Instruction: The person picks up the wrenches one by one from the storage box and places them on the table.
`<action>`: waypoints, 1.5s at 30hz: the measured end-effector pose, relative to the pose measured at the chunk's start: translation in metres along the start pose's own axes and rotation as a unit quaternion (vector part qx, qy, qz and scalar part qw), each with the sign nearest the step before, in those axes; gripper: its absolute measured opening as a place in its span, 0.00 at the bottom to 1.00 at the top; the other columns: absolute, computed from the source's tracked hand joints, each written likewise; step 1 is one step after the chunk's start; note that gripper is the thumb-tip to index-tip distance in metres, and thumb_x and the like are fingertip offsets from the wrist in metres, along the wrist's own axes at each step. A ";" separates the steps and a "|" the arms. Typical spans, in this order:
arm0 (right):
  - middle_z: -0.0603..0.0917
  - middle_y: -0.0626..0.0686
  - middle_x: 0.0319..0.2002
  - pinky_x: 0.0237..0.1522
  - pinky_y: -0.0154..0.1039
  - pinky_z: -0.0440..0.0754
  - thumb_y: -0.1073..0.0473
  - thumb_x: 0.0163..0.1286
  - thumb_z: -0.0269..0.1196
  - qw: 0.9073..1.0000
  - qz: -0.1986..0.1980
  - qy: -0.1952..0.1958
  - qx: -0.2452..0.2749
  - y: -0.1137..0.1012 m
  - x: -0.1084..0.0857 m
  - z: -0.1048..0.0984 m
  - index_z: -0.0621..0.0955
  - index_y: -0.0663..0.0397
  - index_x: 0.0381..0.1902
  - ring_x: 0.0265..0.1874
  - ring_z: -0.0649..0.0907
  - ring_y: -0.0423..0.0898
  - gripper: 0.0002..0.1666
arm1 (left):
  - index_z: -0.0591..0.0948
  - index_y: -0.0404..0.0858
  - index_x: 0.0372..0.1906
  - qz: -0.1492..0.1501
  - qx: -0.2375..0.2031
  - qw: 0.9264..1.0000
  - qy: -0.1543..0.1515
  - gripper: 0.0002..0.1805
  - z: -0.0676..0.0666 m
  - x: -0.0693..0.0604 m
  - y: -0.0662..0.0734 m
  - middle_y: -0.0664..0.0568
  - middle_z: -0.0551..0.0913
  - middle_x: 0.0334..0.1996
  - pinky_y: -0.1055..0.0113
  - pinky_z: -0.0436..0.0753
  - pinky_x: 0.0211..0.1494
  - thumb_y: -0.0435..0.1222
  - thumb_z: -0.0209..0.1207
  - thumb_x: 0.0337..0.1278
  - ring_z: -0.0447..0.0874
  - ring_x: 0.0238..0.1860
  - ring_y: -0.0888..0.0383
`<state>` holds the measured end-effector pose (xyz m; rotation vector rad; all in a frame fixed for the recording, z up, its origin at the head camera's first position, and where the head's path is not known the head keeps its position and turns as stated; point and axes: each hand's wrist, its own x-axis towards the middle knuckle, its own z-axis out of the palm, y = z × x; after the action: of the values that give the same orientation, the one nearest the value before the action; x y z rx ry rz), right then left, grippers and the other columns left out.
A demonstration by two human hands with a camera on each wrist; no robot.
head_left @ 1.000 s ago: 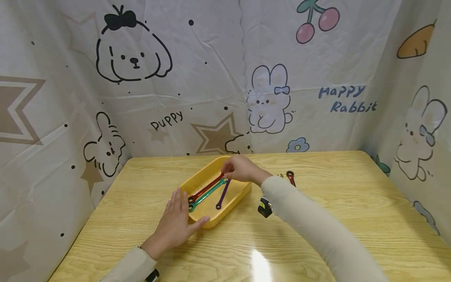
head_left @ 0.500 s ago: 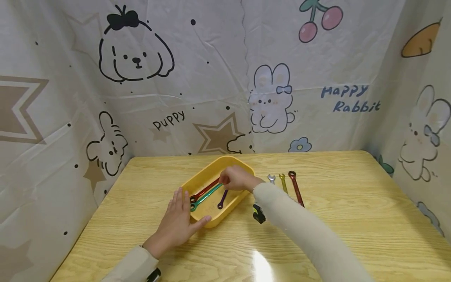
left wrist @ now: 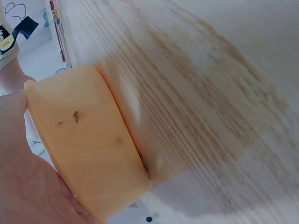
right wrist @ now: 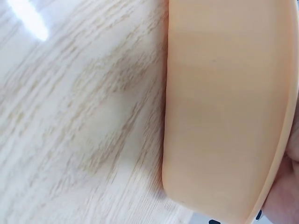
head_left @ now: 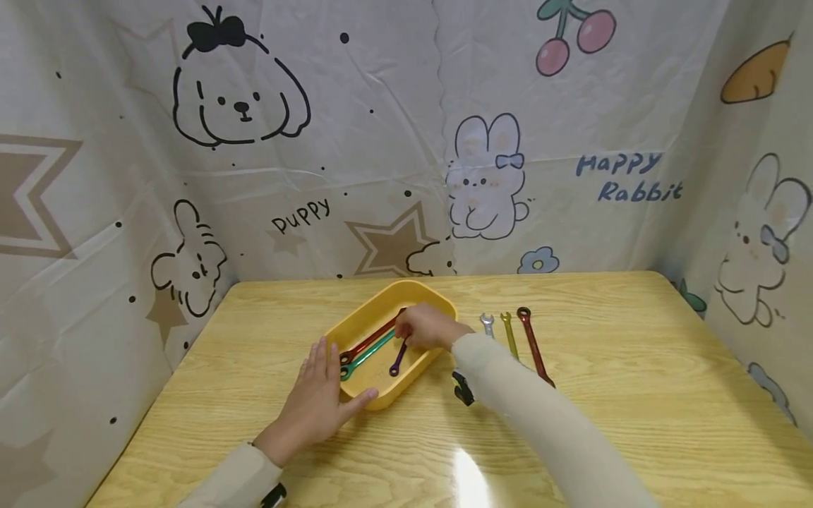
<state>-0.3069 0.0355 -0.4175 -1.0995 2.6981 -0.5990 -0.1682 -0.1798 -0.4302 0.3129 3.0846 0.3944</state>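
Observation:
A yellow plastic bin [head_left: 422, 372] stands on the table with a red wrench [head_left: 373, 341], a teal wrench [head_left: 370, 355] and a small purple wrench [head_left: 396, 365] inside. My left hand [head_left: 311, 409] rests against the bin's left end, fingers straight along the rim and thumb spread to the near side. Reaching in from the right, my right hand [head_left: 428, 327] has curled fingers at the purple wrench's upper end and seems to pinch it. The fingertips are hidden. Both wrist views mostly show the bin's outer wall [left wrist: 88, 135].
Right of the bin, a silver wrench [head_left: 487, 324], a yellow wrench [head_left: 510, 335] and a larger red wrench [head_left: 534, 343] lie side by side, partly behind my right sleeve [head_left: 540, 409]. A patterned cloth [head_left: 381, 155] hangs behind the table.
My right hand has come lower and nearer over the purple wrench, uncovering the wrenches on the table. My left hand and the bin stay put.

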 end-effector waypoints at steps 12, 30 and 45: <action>0.86 0.50 0.40 0.51 0.38 0.79 0.76 0.56 0.63 0.999 0.009 -0.044 -0.021 -0.008 0.008 0.003 0.87 0.56 0.40 0.45 0.82 0.44 0.17 | 0.48 0.23 0.72 0.001 -0.002 1.000 0.006 0.63 -0.004 -0.004 -0.005 0.30 0.37 0.73 0.41 0.47 0.72 0.75 0.40 0.52 0.35 0.74 0.35; 0.85 0.47 0.35 0.44 0.35 0.78 0.74 0.53 0.66 0.995 0.019 -0.074 -0.066 -0.011 0.007 0.004 0.87 0.53 0.34 0.38 0.80 0.42 0.14 | 0.47 0.23 0.72 0.003 -0.014 1.000 0.002 0.61 -0.002 -0.005 0.000 0.29 0.37 0.73 0.41 0.47 0.72 0.72 0.43 0.55 0.34 0.74 0.35; 0.80 0.43 0.26 0.38 0.33 0.76 0.71 0.54 0.68 0.991 0.029 -0.084 -0.100 -0.007 0.010 0.002 0.86 0.51 0.26 0.30 0.76 0.40 0.08 | 0.48 0.23 0.72 0.012 -0.004 1.000 0.002 0.63 -0.004 -0.001 0.001 0.29 0.37 0.73 0.41 0.47 0.72 0.75 0.39 0.53 0.35 0.74 0.35</action>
<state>-0.3086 0.0234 -0.4162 -1.0594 2.6760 -0.2190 -0.1670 -0.1797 -0.4260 0.3507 3.0848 0.4075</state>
